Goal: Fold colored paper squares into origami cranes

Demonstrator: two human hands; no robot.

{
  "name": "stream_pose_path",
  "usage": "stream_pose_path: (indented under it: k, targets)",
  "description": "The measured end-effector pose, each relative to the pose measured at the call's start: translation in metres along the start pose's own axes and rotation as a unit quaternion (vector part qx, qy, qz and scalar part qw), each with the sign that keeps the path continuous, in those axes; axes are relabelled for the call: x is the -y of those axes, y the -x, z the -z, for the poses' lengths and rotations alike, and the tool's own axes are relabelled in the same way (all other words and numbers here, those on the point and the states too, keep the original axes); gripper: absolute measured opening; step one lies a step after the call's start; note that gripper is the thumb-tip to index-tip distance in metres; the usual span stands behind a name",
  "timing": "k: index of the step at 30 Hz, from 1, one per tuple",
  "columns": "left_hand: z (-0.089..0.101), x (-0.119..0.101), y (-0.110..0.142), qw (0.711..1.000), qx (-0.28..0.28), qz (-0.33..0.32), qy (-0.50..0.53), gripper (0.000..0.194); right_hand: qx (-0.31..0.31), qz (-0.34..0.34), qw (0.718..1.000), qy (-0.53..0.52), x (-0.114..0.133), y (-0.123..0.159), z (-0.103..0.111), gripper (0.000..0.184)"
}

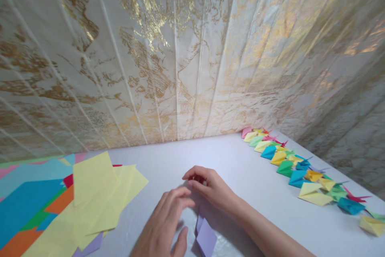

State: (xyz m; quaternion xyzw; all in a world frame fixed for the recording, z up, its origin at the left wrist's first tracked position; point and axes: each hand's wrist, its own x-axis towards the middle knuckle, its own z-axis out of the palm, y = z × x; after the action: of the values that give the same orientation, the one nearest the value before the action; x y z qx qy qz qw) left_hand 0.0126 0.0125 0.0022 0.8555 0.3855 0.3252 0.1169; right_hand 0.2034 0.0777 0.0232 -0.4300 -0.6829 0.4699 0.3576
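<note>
A piece of folded purple paper (206, 239) lies on the white table between my hands, near the bottom of the view. It has a flat diamond-shaped face and a narrow point sticking up towards the back. My left hand (168, 217) hovers just left of it, open, with the thumb spread away from the fingers. Beyond the paper, my right hand (212, 188) reaches in from the right. Its fingers are loosely curved with a gap to the thumb, and nothing shows in them. Neither hand visibly touches the purple paper.
Loose yellow sheets (96, 197) overlap blue paper (30, 201), orange paper (24, 241) and other colours at left. Rows of folded paper pieces, several crane-like (303, 164), line the table's right side. A gold-patterned curtain (156, 68) hangs behind the white table (168, 156).
</note>
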Motion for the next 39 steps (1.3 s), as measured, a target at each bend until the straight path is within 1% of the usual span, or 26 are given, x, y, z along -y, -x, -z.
stream_pose_path:
  k: [2, 3, 4, 6, 8, 11, 13, 14, 15, 17, 18, 19, 21, 23, 25, 27, 29, 30, 32, 33, 36, 39]
  targets:
    - [-0.005, -0.003, -0.004, 0.992, -0.007, -0.124, 0.007, 0.023, -0.043, -0.002, 0.999, 0.006, -0.003, -0.002, 0.002, 0.019]
    - [-0.008, -0.004, -0.005, 0.985, -0.010, -0.170, 0.014, 0.018, -0.055, -0.005, 0.998, 0.002, -0.005, -0.003, 0.003, 0.021]
    - [-0.011, -0.005, -0.006, 0.981, 0.004, -0.194, 0.015, 0.013, -0.060, -0.007, 0.998, -0.001, -0.007, -0.003, 0.004, 0.021]
    - [-0.014, -0.004, -0.006, 0.983, 0.061, -0.174, -0.006, 0.002, -0.060, -0.006, 0.998, -0.003, -0.010, -0.003, 0.003, 0.021]
    - [-0.012, -0.002, -0.006, 0.988, 0.106, -0.112, -0.027, 0.009, -0.055, 0.000, 0.998, -0.001, -0.012, -0.003, 0.002, 0.022]
    - [-0.001, 0.005, -0.009, 0.992, 0.117, -0.033, -0.031, 0.016, -0.055, 0.005, 0.998, 0.015, -0.011, -0.002, 0.002, 0.022]
    - [0.006, 0.010, -0.011, 0.993, 0.114, -0.012, -0.029, 0.015, -0.048, 0.005, 0.998, 0.040, -0.007, -0.001, 0.006, 0.022]
    - [0.009, 0.012, -0.013, 0.993, 0.114, -0.005, -0.029, 0.014, -0.032, 0.007, 0.998, 0.056, -0.004, 0.000, 0.009, 0.024]
    - [0.011, 0.015, -0.014, 0.993, 0.112, -0.003, -0.030, 0.014, -0.001, 0.012, 0.997, 0.072, -0.001, 0.001, 0.012, 0.028]
    - [0.014, 0.018, -0.016, 0.994, 0.108, -0.004, -0.034, 0.016, 0.096, 0.038, 0.989, 0.106, 0.007, 0.003, 0.018, 0.037]
    - [0.015, 0.019, -0.016, 0.994, 0.106, -0.007, -0.037, 0.018, 0.148, 0.058, 0.980, 0.124, 0.010, 0.004, 0.020, 0.040]
    - [0.016, 0.020, -0.016, 0.994, 0.104, -0.012, -0.040, 0.019, 0.180, 0.078, 0.970, 0.144, 0.013, 0.005, 0.021, 0.042]
    - [0.018, 0.021, -0.015, 0.993, 0.107, -0.020, -0.046, 0.022, 0.208, 0.110, 0.955, 0.179, 0.016, 0.007, 0.022, 0.040]
    - [0.019, 0.020, -0.014, 0.992, 0.114, -0.022, -0.056, 0.024, 0.206, 0.133, 0.949, 0.200, 0.015, 0.008, 0.020, 0.034]
    - [0.021, 0.019, -0.013, 0.990, 0.127, -0.013, -0.067, 0.025, 0.199, 0.159, 0.944, 0.210, 0.010, 0.009, 0.017, 0.024]
    - [0.022, 0.017, -0.013, 0.986, 0.146, -0.001, -0.074, 0.021, 0.182, 0.185, 0.941, 0.219, 0.004, 0.010, 0.013, 0.016]
    - [0.023, 0.016, -0.014, 0.984, 0.163, 0.012, -0.074, 0.016, 0.162, 0.200, 0.941, 0.221, -0.001, 0.011, 0.010, 0.012]
    - [0.023, 0.016, -0.015, 0.984, 0.165, 0.017, -0.070, 0.017, 0.154, 0.204, 0.942, 0.219, -0.004, 0.011, 0.009, 0.010]
    - [0.022, 0.015, -0.017, 0.985, 0.158, 0.025, -0.058, 0.023, 0.143, 0.205, 0.945, 0.211, -0.007, 0.012, 0.006, 0.008]
    - [0.020, 0.015, -0.018, 0.986, 0.153, 0.030, -0.050, 0.022, 0.139, 0.201, 0.948, 0.205, -0.008, 0.012, 0.005, 0.008]
    - [0.015, 0.017, -0.020, 0.990, 0.132, 0.047, -0.025, 0.011, 0.116, 0.169, 0.961, 0.187, -0.008, 0.013, 0.003, 0.010]
    - [0.006, 0.020, -0.022, 0.992, 0.102, 0.068, -0.012, 0.014, 0.092, 0.139, 0.971, 0.171, -0.006, 0.013, 0.000, 0.012]
